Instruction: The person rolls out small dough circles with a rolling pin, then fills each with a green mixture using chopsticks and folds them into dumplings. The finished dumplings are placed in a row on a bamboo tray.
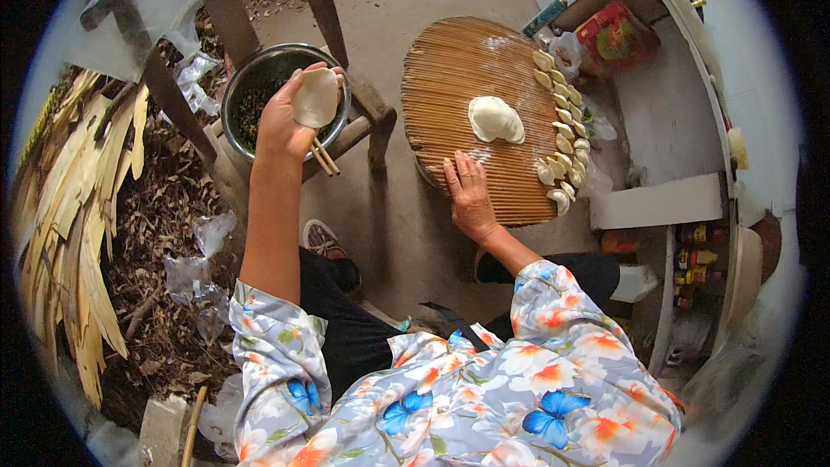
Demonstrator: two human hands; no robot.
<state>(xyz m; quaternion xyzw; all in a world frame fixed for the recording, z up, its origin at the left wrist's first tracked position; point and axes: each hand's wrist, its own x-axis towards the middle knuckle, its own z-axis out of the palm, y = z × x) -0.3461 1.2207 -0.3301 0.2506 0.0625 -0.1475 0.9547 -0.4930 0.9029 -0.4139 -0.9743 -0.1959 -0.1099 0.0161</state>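
On the palm of my left hand (283, 117) lies a flat oval dough wrapper (316, 98), held above a steel bowl (345, 94) of dark green chopped filling (249, 104). A pair of wooden chopsticks (325, 157) sticks out of the bowl beside my wrist. My right hand (468, 193) rests with its fingers on the near edge of a round slatted tray (441, 71) dusted with flour. Just beyond those fingertips sits a pile of dough wrappers (495, 119). Filled dumplings (563, 130) line the tray's right side.
The bowl stands on a wooden stool or chair (373, 110). At the left are dry leaves (155, 240), pale husks or bark strips (84, 220) and clear plastic bags (211, 237). A cabinet (661, 204) with jars and a red bag (616, 35) stands at the right.
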